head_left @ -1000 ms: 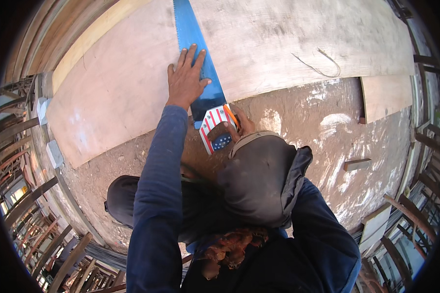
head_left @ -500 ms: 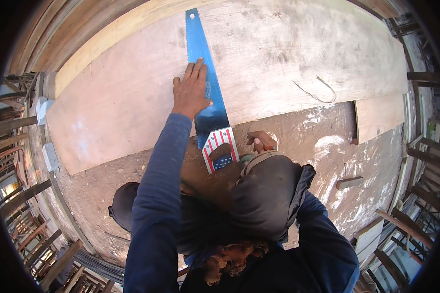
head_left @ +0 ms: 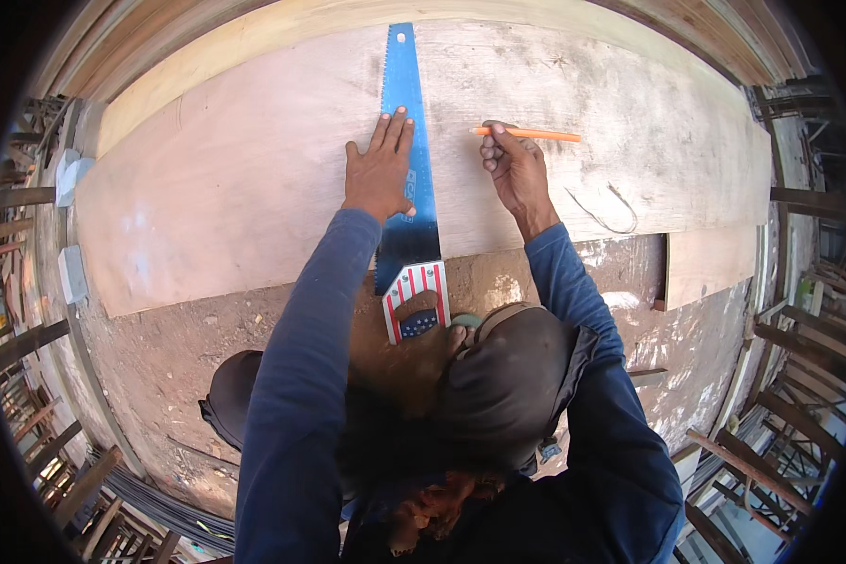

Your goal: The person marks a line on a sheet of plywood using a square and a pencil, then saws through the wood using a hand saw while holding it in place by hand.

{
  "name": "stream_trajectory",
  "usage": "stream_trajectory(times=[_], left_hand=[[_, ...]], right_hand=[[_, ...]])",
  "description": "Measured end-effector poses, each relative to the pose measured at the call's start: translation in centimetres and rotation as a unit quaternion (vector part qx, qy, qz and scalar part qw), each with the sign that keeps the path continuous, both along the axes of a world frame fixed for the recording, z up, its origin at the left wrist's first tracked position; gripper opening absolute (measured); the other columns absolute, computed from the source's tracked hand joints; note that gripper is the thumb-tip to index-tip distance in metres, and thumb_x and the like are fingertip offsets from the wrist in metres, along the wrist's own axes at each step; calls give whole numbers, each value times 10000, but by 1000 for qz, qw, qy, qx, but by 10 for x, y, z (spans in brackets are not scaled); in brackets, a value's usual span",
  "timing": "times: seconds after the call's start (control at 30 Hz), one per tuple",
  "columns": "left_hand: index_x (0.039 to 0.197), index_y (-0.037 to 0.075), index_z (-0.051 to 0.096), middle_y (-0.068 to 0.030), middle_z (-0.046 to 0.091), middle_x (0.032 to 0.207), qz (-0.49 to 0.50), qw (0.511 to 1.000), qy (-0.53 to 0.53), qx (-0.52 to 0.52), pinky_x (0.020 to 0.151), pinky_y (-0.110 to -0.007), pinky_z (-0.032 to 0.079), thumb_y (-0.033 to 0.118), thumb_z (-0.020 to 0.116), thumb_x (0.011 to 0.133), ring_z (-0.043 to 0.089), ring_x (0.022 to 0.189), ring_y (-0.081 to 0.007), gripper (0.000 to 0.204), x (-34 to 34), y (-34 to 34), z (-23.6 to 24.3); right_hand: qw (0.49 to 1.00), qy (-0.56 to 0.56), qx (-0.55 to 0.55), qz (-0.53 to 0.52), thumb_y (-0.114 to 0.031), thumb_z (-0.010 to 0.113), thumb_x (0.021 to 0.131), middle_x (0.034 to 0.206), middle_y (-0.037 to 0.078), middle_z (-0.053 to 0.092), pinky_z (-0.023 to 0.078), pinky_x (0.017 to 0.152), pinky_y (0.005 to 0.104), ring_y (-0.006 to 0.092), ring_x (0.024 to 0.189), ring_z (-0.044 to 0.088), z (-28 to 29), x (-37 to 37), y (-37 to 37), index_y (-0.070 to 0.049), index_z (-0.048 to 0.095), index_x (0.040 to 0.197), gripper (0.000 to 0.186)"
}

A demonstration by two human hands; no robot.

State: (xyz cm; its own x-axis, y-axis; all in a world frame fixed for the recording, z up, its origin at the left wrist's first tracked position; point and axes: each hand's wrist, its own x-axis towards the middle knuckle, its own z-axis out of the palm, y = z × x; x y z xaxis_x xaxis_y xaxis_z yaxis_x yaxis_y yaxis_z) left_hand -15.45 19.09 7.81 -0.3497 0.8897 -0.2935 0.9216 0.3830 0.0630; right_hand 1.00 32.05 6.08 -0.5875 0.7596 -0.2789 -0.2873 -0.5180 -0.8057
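Note:
A hand saw (head_left: 402, 75) with a blue blade lies flat across a large plywood sheet (head_left: 244, 179). Its striped and starred handle (head_left: 439, 279) hangs past the sheet's near edge, pointing towards me, teeth to the left. My left hand (head_left: 380, 171) rests flat on the blade, fingers stretched out and thumb spread along it. To the right of the saw, my right hand (head_left: 519, 177) pinches an orange pencil (head_left: 556, 136) above the plywood. The pencil's tip points left towards the blade, with a gap between them.
A bent strand of wire or string (head_left: 603, 226) lies on the plywood at right. Beyond it, a smaller board (head_left: 710, 268) sits on the dirt floor. A short wood piece (head_left: 647, 377) lies near my right knee. Grey blocks (head_left: 72, 274) stand at left, and timber frames line both sides.
My right hand has risen from beside my knee to above the plywood, now showing the pencil. The saw appears slightly further right and more upright in view, my left hand still on it.

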Motion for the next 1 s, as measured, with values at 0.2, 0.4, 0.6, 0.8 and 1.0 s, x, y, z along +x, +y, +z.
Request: stream_trajectory(times=[0.2,0.4,0.6,0.8,1.0], left_hand=[[1563,178,213,35,163,1645,-20,1000,15,6,1019,-540,393,429,958,464,187,1498,-142,1350,-8,-2,1],[1557,196,220,52,160,1644,-4,1000,5,12,1052,-550,387,396,957,463,190,1498,-144,1334,-8,-1,-4],[1557,200,220,59,165,1642,-10,1000,14,15,1057,-553,399,409,957,452,191,1496,-134,1345,-5,0,-5],[1558,204,218,69,161,1641,0,1000,11,24,1075,-557,391,398,959,454,187,1497,-136,1343,-1,-1,-7],[1554,204,229,70,162,1640,4,999,13,33,1076,-563,393,369,965,451,190,1495,-135,1336,-2,-2,-6]], right_hand=[[984,-139,109,7,-153,611,968,812,130,695,463,535,241,145,647,636,-8,-2,-14,9,659,964,169],[931,-224,253,134,-94,631,953,744,60,673,498,597,233,94,670,632,-35,47,-89,15,615,933,112],[917,-286,231,152,-132,667,931,725,37,665,477,585,252,85,649,610,-56,77,-122,-7,643,940,127],[882,-326,307,147,-172,701,904,703,75,662,487,589,310,152,620,616,-56,76,-127,-34,657,935,148],[869,-325,332,168,-205,713,898,709,104,666,492,591,338,202,621,631,-55,72,-124,-34,656,937,184]])
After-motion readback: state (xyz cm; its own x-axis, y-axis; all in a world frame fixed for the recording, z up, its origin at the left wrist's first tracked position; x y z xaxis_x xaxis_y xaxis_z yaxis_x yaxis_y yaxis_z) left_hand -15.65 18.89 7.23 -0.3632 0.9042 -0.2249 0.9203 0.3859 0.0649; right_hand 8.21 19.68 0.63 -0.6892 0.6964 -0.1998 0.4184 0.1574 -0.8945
